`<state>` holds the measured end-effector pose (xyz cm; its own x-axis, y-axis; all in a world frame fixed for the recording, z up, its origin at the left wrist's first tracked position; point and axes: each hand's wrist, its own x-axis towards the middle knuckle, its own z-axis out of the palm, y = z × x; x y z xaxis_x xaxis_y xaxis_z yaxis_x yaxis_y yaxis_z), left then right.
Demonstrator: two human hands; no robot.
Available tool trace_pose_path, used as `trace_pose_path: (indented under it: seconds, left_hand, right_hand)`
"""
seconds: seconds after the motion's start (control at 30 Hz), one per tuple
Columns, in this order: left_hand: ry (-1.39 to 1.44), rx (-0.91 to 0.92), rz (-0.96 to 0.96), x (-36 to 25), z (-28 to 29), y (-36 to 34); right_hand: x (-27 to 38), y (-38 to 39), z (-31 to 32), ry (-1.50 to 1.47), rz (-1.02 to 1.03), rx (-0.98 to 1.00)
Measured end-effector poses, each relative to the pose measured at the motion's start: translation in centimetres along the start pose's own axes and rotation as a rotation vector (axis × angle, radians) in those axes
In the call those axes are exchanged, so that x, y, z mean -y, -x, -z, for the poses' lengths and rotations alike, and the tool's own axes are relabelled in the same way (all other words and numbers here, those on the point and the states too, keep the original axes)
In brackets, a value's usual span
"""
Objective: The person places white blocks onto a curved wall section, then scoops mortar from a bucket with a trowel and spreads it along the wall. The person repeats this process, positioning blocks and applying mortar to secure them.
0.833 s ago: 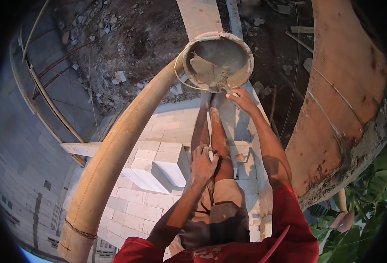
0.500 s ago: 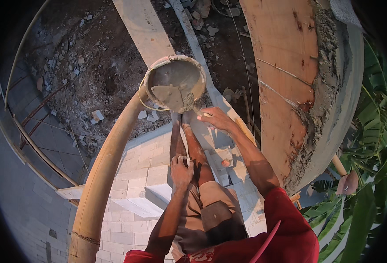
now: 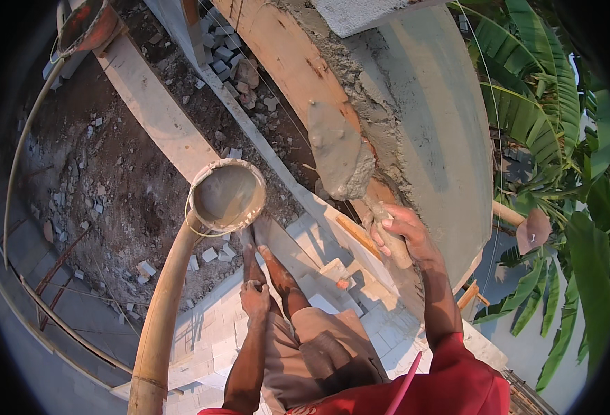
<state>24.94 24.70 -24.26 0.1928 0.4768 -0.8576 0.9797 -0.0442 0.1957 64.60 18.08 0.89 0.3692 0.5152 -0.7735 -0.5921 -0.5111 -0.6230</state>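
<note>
My right hand [image 3: 409, 235] is closed round the wooden handle of a trowel [image 3: 397, 250]. A thick load of wet grey mortar [image 3: 334, 145] covers its blade, hiding most of the metal. The loaded blade is over the wooden board [image 3: 267, 41], beside the rough mortar edge of the curved grey wall top [image 3: 429, 104]. My left hand [image 3: 255, 300] is by my shin, its fingers curled in, with nothing visible in it. In front of my feet stands a bucket [image 3: 196, 200] with grey mortar inside and a crusted rim.
A bamboo pole [image 3: 163, 304] rises on the left, near the bucket. A plank [image 3: 156, 104] runs from the bucket toward another bucket [image 3: 84, 28] at far left. Rubble lies on the ground below. White blocks [image 3: 208, 346] are under and beside my legs. Banana leaves [image 3: 533, 55] hang at right.
My right hand has lifted the mortar-loaded trowel out of the bucket and carried it right to the board and wall. My left hand's fingers have curled in. The view has swung right.
</note>
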Motion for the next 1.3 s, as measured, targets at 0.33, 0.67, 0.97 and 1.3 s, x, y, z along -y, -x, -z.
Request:
trace_pose_path:
  seconds: [0.33,0.67,0.97,1.3]
  left_hand:
    - [-0.038,0.008,-0.103,1.0,0.1,-1.1]
    - [-0.064,-0.019,-0.200,0.5,0.1,-1.2]
    - [-0.145,0.020,-0.190,0.8,-0.3,-2.1]
    - [-0.200,-0.025,-0.242,1.9,-0.8,-2.4]
  right_hand:
    - [2.7,2.4,2.8,1.012,0.197,-0.902]
    - [-9.7,13.2,5.3,0.898,0.013,-1.099]
    - [-20.1,15.7,7.5,0.821,0.006,-1.312]
    - [-20.7,16.9,6.1,0.676,0.083,-1.347]
